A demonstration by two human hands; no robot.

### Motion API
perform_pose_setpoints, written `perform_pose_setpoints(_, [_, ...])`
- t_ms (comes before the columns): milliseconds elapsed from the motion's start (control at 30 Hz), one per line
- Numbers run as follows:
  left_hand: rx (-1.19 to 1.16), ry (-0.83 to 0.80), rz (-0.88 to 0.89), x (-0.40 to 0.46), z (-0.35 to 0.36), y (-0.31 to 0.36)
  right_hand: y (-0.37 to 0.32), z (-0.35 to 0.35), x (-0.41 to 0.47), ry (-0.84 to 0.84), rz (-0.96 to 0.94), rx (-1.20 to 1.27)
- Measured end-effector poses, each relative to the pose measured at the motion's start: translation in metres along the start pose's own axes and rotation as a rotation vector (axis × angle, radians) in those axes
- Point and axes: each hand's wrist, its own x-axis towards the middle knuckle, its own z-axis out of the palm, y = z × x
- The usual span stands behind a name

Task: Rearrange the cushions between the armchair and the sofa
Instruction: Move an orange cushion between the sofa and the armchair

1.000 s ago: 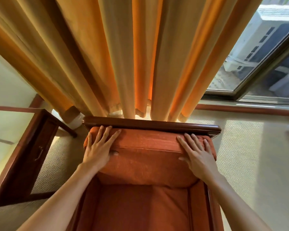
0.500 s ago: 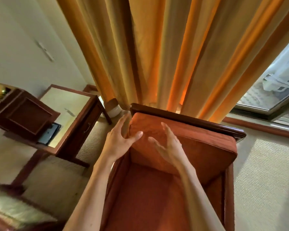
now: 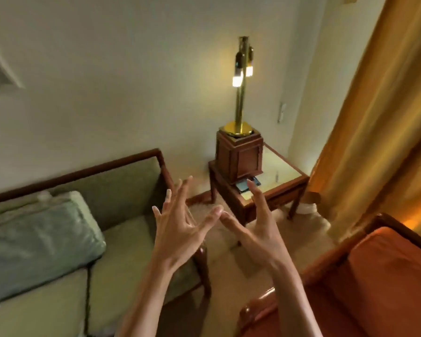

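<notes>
Neither grip holds anything: the left hand and the right hand are raised in mid-air with fingers spread and straight, palms turned toward each other, thumb tips nearly meeting between them. Both hover over the gap between the two seats. The pale green satin cushion leans against the back of the olive-green sofa with a dark wooden frame, at the left. The rust-orange armchair with a polished wooden frame stands at the lower right, its orange back cushion in place. Beyond the hands, a small wooden counter with a pale top carries a dark wooden box bearing a lit brass lamp; a dark flat device lies beside the box. Golden-orange curtains hang at the right. No writing is legible.
</notes>
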Motion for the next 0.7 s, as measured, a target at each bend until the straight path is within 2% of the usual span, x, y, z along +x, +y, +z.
perform_pose_setpoints(200, [0.244, 0.243, -0.284, -0.104, -0.211, -0.132, -0.082, 0.220, -0.041, -0.385, -0.159, -0.044])
perform_pose_setpoints(300, [0.256, 0.366, -0.428, -0.166, -0.294, -0.175, -0.118, 0.312, -0.066, -0.588, -0.234, -0.030])
perform_pose_setpoints(500, [0.291, 0.638, -0.685, -0.278, -0.394, -0.249, -0.173, 0.477, -0.117, -1.031, -0.336, 0.000])
perform_pose_setpoints(700, [0.345, 0.732, -0.842, -0.340, -0.473, -0.321, -0.202, 0.616, -0.160, -1.206, -0.415, -0.055])
